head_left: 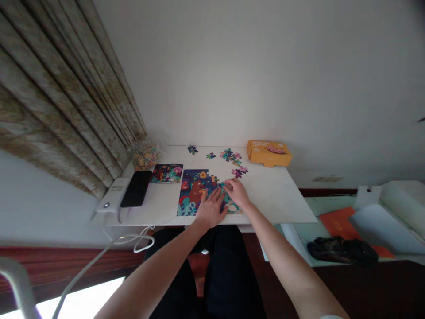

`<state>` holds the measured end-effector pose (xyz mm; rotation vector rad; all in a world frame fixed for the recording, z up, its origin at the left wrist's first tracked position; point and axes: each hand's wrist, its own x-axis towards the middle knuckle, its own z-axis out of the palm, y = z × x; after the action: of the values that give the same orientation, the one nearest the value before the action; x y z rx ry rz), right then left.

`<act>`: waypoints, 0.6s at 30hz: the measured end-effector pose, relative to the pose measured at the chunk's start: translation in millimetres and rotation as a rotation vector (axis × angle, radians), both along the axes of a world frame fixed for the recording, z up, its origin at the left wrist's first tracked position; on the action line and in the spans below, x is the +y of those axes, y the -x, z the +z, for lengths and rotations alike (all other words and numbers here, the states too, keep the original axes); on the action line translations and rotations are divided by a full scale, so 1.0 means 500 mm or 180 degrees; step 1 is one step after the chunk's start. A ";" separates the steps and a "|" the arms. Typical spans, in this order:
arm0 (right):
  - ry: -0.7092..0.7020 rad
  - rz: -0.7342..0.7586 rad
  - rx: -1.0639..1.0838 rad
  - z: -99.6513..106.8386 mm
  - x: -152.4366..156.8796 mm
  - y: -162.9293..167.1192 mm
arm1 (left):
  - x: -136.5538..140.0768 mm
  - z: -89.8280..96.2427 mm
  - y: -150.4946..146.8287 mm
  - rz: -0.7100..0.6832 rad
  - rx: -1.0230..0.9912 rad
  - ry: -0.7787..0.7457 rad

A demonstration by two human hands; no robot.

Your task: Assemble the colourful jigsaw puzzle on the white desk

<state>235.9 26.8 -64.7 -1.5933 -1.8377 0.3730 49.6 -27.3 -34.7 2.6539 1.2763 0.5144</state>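
Puzzle [194,193]: at the worktop [275,199]'s near edge, likely for reach.
Left hand [211,208]: fingers flat, slightly apart, apparently steadying it.
Right hand [237,191]: fingers bunched over it; whether gripping, I can't tell.
Loose pieces [229,155]: beyond, probably for room.

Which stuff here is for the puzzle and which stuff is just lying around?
For the puzzle:
partly joined puzzle, with the left hand flat on it and the right hand at it
loose pieces
picture card, probably the guide
orange box, probably its packaging

Just lying about, it seems:
black phone
white block beside the phone
dark shiny thing, lower right
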 end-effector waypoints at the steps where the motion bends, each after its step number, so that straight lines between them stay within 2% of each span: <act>1: -0.0010 0.0015 -0.0036 0.001 -0.001 0.000 | -0.001 0.001 0.000 0.0009 -0.0007 -0.0009; 14: -0.0119 0.0187 -0.0019 0.008 -0.015 -0.001 | -0.004 0.008 -0.002 0.0075 -0.0073 -0.0010; 18: -0.0117 0.0250 -0.0039 0.009 -0.017 -0.001 | -0.005 0.013 -0.002 0.0245 -0.0072 -0.0140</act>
<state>236.6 18.4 -60.0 -1.5051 -1.9098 0.3633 50.5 -29.6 -28.1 2.6346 1.3807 0.5881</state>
